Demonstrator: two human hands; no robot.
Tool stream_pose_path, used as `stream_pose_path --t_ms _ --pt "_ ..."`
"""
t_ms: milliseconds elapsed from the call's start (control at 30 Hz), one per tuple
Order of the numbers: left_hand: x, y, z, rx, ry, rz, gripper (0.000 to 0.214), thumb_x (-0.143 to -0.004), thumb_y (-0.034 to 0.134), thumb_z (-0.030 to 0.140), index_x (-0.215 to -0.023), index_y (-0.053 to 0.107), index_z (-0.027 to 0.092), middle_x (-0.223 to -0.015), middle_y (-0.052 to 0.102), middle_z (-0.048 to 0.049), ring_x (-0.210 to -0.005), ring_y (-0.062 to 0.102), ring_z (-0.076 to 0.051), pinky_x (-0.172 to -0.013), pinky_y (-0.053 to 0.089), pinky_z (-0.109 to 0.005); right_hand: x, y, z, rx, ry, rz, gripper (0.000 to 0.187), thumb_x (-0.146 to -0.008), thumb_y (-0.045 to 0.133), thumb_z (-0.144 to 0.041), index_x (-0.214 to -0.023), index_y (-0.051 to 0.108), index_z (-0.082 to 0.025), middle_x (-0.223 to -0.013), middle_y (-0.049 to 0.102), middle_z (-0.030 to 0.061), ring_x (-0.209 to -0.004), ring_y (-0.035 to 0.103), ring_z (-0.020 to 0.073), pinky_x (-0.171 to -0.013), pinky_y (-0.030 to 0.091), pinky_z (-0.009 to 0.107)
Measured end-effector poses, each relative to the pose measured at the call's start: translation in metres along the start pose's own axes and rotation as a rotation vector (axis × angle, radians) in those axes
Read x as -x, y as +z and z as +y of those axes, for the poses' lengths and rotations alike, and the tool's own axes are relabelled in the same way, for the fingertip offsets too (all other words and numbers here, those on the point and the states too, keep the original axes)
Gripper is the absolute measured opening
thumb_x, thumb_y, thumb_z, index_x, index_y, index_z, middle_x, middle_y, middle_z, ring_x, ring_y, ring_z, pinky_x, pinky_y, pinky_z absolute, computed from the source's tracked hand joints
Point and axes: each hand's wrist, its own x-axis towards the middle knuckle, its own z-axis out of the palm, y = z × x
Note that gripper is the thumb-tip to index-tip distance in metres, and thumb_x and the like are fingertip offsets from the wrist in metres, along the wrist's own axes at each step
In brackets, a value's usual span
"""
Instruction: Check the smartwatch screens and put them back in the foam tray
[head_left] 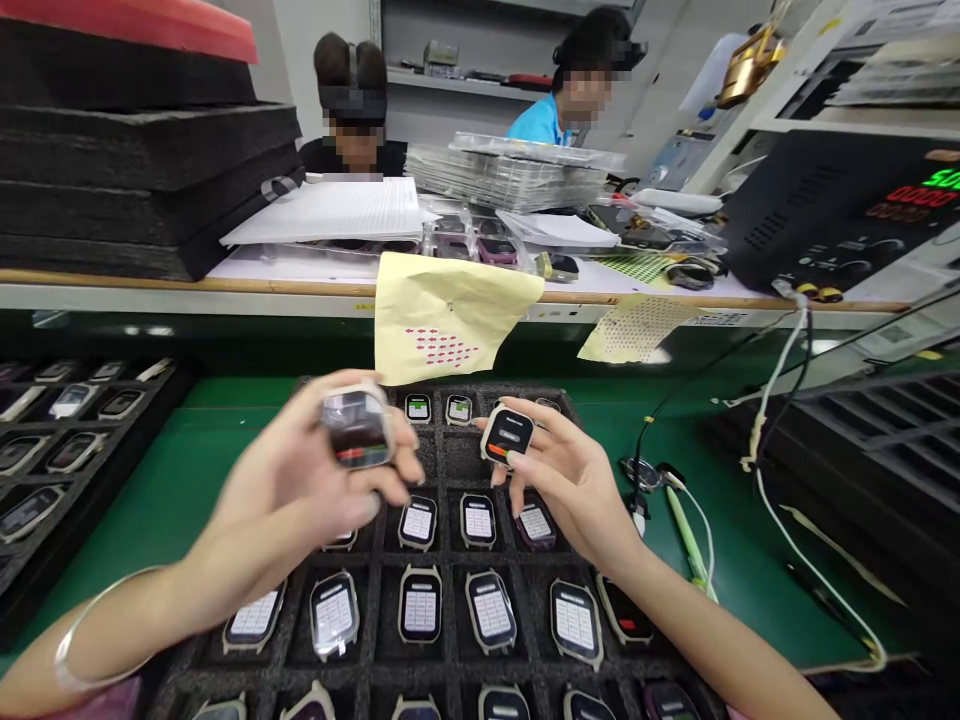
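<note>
My left hand (300, 480), blurred by motion, grips a smartwatch case (355, 428) whose dark screen has a red and green strip low down. In my right hand (566, 470) is a second smartwatch case (508, 436), pinched between thumb and fingers, its lit screen showing an orange-red bar. Both are held above a black foam tray (446, 630) with square compartments. Strapless watch cases lie in it face up, many with white grid screens, such as this watch (420, 605). A compartment below and between my hands shows bare foam.
More watches fill another foam tray (90, 450) at left. Foam blocks (135, 150) are stacked on the shelf, beside papers (337, 210). At right are a power supply (840, 215), cables and a green pen (686, 530). Two people sit beyond the shelf.
</note>
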Motion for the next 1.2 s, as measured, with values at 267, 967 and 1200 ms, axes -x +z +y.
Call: stream_pose_path --t_ms 267,967,1200 --pt "-0.038 -0.007 -0.061 -0.128 -0.159 -0.07 0.037 -0.084 0.065 0.016 -0.116 0.047 0.016 -0.091 0.065 -0.0054 -0.077 0.065 -0.015 -0.077 0.053 -0.03 0.007 -0.005 0.006 0.017 0.011 -0.047 0.038 -0.083 0.066 -0.022 -0.121 0.058 -0.02 -0.102 0.068 0.011 -0.065 0.064 0.0179 -0.044 0.05 0.024" --pt "-0.033 -0.015 -0.07 -0.062 -0.113 -0.106 0.042 -0.085 0.063 0.02 -0.124 0.047 0.017 -0.101 0.067 -0.0094 -0.089 0.067 -0.02 -0.084 0.055 -0.035 0.011 -0.005 0.011 0.073 0.038 -0.115 0.045 -0.084 0.069 -0.016 -0.126 0.056 -0.024 -0.095 0.068 0.0069 -0.068 0.065 0.0167 -0.046 0.052 0.021" --pt "-0.033 -0.012 -0.067 -0.124 -0.117 -0.066 0.051 -0.082 0.065 0.013 -0.127 0.041 0.016 -0.098 0.065 -0.0065 -0.085 0.067 -0.017 -0.085 0.055 -0.032 0.011 -0.008 0.013 0.032 0.03 -0.125 0.044 -0.085 0.067 -0.015 -0.127 0.056 -0.023 -0.103 0.067 0.0088 -0.068 0.066 0.0173 -0.046 0.053 0.023"
